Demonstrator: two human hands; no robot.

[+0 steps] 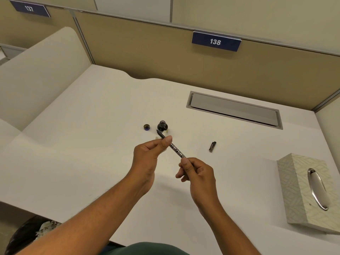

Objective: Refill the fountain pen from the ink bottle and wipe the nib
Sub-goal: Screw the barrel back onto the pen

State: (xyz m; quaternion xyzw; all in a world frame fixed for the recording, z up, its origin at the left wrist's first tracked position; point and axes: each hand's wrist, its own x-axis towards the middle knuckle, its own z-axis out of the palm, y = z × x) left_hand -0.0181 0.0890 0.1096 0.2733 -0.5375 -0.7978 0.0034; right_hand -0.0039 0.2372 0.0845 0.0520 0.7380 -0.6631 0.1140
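I hold a slim dark fountain pen [174, 148] above the white desk [82, 144], both hands on it. My left hand [149, 159] pinches the section near the nib, and my right hand [196, 173] pinches the rear end. The bare nib points up and left, just in front of the open ink bottle [162, 126]. The bottle stands upright with dark ink inside. Its round cap [146, 127] lies just left of it. The pen's dark cap [212, 146] lies on the desk to the right.
A patterned tissue box [294, 181] with a chrome-rimmed slot stands at the right edge. A grey cable hatch [233, 109] is set into the desk at the back. Tan partitions with a sign reading 138 [215, 41] close off the rear.
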